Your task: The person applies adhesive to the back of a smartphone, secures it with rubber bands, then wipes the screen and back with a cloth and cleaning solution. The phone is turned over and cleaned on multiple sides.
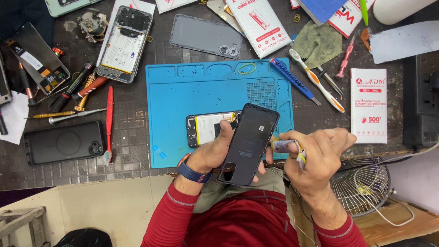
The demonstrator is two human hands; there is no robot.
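My left hand [215, 153] grips a black phone back cover [249, 142], tilted with its inner side facing me, just above the front edge of a blue work mat [178, 98]. My right hand [320, 155] holds a small glue tube [284, 146] with its tip against the cover's right edge. Behind the cover an opened phone [208, 128] with its battery exposed lies on the mat. A blue watch sits on my left wrist.
Another opened phone [122, 45], a grey back cover [206, 36], a black phone case [64, 142], screwdrivers, a red spudger [109, 121], a blue cutter [294, 80], a toothbrush [318, 82] and white boxes surround the mat. A fan grille [361, 185] sits low right.
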